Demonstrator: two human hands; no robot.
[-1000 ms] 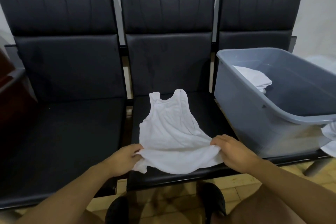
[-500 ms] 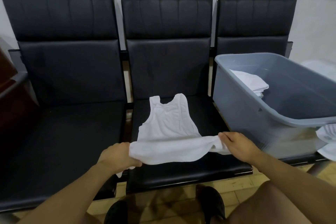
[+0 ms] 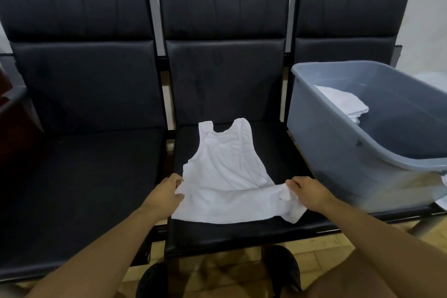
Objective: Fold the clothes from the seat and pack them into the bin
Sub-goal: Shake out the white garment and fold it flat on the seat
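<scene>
White tank top (image 3: 225,176) lies on middle seat (image 3: 232,232), straps toward far backrest, hem toward near edge; bare black cushion left between hem and seat's near lip. Left seat (image 3: 84,189) bare. Grey bin (image 3: 343,167) on right seat, just beside top, folded white clothes (image 3: 343,104) inside at far-left corner. Left hand (image 3: 167,192) pinches hem's left corner, fingers curled on cloth. Right hand (image 3: 312,191) grips hem's right corner, cloth bunched under fingers.
</scene>
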